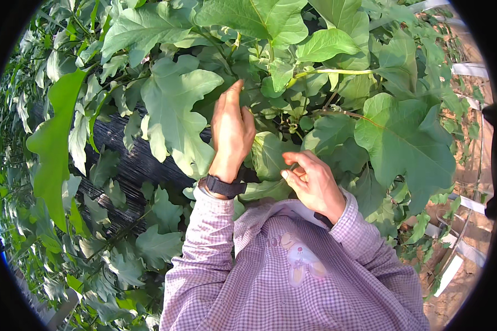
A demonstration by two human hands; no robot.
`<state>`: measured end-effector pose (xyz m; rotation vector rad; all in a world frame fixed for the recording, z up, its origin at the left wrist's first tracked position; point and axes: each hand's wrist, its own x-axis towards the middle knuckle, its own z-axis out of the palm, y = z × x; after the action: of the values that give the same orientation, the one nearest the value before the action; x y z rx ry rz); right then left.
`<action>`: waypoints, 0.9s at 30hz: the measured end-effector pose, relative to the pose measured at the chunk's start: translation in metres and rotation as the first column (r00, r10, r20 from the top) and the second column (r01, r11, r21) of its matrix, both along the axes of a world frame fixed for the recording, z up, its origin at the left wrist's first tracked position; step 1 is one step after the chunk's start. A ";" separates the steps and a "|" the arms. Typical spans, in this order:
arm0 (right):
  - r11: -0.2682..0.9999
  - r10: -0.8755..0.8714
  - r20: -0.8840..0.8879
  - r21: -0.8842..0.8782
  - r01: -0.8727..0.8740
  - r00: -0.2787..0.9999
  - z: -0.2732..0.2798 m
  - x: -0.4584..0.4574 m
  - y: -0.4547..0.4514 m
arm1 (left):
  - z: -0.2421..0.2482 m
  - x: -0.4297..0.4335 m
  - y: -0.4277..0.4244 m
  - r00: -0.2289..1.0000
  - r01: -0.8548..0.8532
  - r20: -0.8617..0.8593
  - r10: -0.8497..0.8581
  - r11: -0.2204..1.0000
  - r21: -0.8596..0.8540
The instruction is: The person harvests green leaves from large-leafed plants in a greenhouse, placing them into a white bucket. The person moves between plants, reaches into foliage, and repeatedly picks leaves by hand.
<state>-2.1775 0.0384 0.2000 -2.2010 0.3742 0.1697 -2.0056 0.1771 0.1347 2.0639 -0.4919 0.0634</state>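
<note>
My left hand [233,124] reaches up into the plant, its back to the camera and its fingers held close together. The fingertips are beside stems and small buds, and the palm side is hidden, so whether it holds anything does not show. Right of it and lower, my right hand [312,180] is half curled, with thumb and forefinger a little apart and no object plainly between them. A broad lobed leaf [174,111] hangs left of my left hand. Between the hands is a smaller green leaf [267,155]. Above my right hand, a pale green stem [335,71] runs sideways.
Dense leafy plants surround both hands. Black sheeting [136,165] shows through the leaves at the left. A large lobed leaf [410,140] spreads on the right. Beyond it lie bare soil [459,165] and white strips [470,70]. A long bright leaf [58,145] stands near at far left.
</note>
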 end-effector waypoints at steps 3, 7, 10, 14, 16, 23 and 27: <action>0.966 -0.248 -0.041 -0.090 0.244 0.968 -0.038 0.052 -0.007 | -0.014 0.003 0.009 0.996 0.000 -0.086 0.003 1.000 0.028; 0.962 -0.270 0.098 -0.004 0.271 0.958 -0.079 0.108 -0.016 | -0.016 0.000 0.009 0.999 0.033 -0.003 -0.033 0.992 0.126; 0.997 -0.077 0.221 -0.014 0.082 0.972 -0.105 0.111 -0.005 | -0.012 -0.001 0.002 0.979 0.070 0.179 -0.099 0.984 0.165; 0.979 -0.203 0.247 0.077 0.190 0.948 -0.142 0.103 0.009 | -0.019 0.013 -0.013 0.926 0.119 0.259 -0.275 0.864 0.489; 0.893 -0.424 0.065 0.194 0.405 0.903 -0.162 0.104 0.004 | -0.028 0.020 -0.018 0.927 0.081 0.257 -0.273 0.815 0.574; 0.879 -0.474 0.298 0.203 0.431 0.828 -0.207 0.123 -0.054 | -0.051 0.017 -0.010 0.947 0.048 0.242 -0.212 0.837 0.545; 0.963 -0.235 0.176 0.174 0.205 0.956 -0.203 0.139 -0.080 | -0.050 0.017 -0.008 0.935 0.054 0.272 -0.226 0.852 0.520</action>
<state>-2.0382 -0.0418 -0.0032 -1.9858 0.4772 -0.1351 -1.9890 0.1691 0.0846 2.5402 -0.9495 0.2083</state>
